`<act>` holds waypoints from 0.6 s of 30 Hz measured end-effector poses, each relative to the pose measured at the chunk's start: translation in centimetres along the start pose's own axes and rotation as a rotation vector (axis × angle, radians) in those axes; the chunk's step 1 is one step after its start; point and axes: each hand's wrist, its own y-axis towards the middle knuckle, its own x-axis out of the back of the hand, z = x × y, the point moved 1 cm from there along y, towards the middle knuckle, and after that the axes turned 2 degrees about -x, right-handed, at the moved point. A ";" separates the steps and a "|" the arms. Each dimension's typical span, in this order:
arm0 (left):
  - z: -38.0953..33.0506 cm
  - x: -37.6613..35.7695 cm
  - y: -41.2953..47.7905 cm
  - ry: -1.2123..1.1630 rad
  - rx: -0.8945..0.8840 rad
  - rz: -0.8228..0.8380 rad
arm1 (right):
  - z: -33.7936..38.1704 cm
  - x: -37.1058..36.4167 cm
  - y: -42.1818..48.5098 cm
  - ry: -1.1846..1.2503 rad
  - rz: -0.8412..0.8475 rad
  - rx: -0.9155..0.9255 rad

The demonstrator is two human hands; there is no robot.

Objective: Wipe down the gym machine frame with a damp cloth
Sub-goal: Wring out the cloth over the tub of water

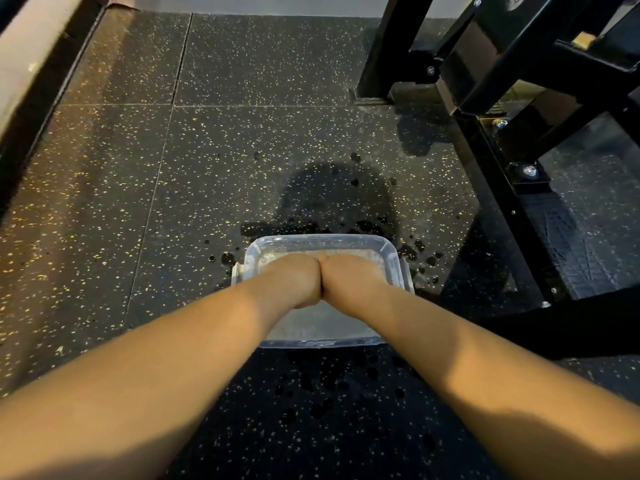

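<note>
A clear plastic tub (394, 258) stands on the speckled rubber floor just in front of me. Both hands reach down into it, pressed side by side: my left hand (294, 282) on the left, my right hand (349, 280) on the right. Their fingers curl downward and are hidden from me, so what they hold does not show; a pale strip, perhaps the cloth (346, 252), peeks out just beyond the knuckles. The black gym machine frame (498, 174) rises at the right, with bolted steel beams and a foot plate.
Dark wet splashes and a damp patch (332, 195) mark the floor around and beyond the tub. A pale wall or padded edge (31, 64) runs along the far left. The frame's low beam (571, 323) lies close to my right forearm.
</note>
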 end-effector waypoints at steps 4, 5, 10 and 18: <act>-1.0 -0.9 1.9 0.159 0.087 -0.013 | -1.2 -0.7 1.0 0.130 0.114 -0.029; -1.3 -0.9 2.2 0.190 0.066 -0.018 | -1.5 -0.8 1.2 0.178 0.158 -0.028; -1.6 0.7 -0.3 0.064 -0.158 -0.155 | -2.3 -0.1 0.4 0.431 0.273 -0.089; 2.7 5.4 -6.9 -0.726 -0.183 0.046 | 0.0 4.9 -5.3 1.400 0.146 -0.339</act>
